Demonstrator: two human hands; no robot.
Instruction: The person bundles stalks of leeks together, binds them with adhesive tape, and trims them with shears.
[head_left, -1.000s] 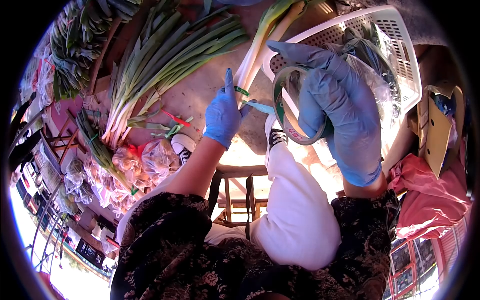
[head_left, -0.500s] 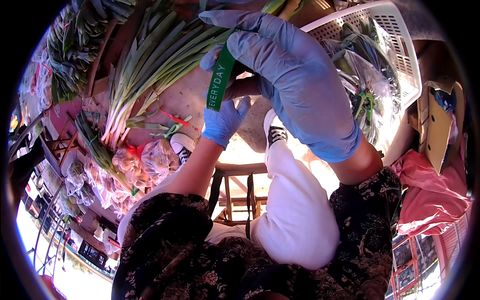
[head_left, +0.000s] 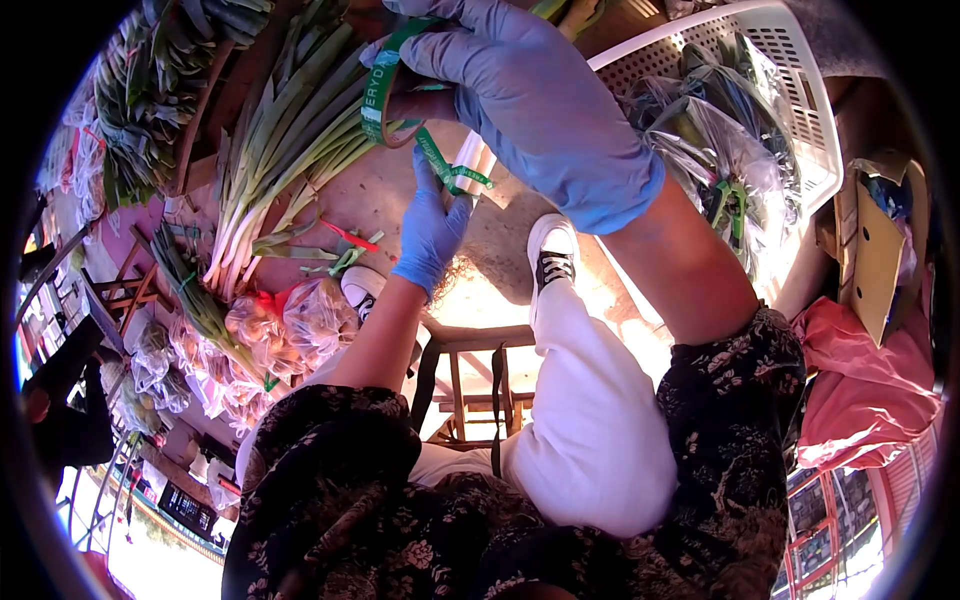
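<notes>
Two hands in the head view, our only one, both in thin blue gloves. Our right hand (head_left: pixel 555 115) is closed on a round roll of green plastic tape lettered EVERYDAY (head_left: pixel 374 95), fingers hooked at its rim. Our left hand (head_left: pixel 432 235) sits at the lower end of the slim white leek stalks (head_left: pixel 477 152), forefinger up along a loose green tape strip (head_left: pixel 432 155); we can't tell how firmly it grips. The stalks are between the hands, over the grey concrete floor (head_left: pixel 385 195), partly hidden by the right hand and forearm. A green band of tape crosses them near the left hand.

Left: a spread pile of long green leeks (head_left: pixel 290 140). Right: a white perforated plastic basket (head_left: pixel 808 110) holding clear plastic bags of greens (head_left: pixel 715 140).

Risks, as we judge: tape could stick to the glove if the forefinger stays under it; the band could slip or sit slack if the left hand loosens; a hard pull could bruise stalks or twist the strip.
</notes>
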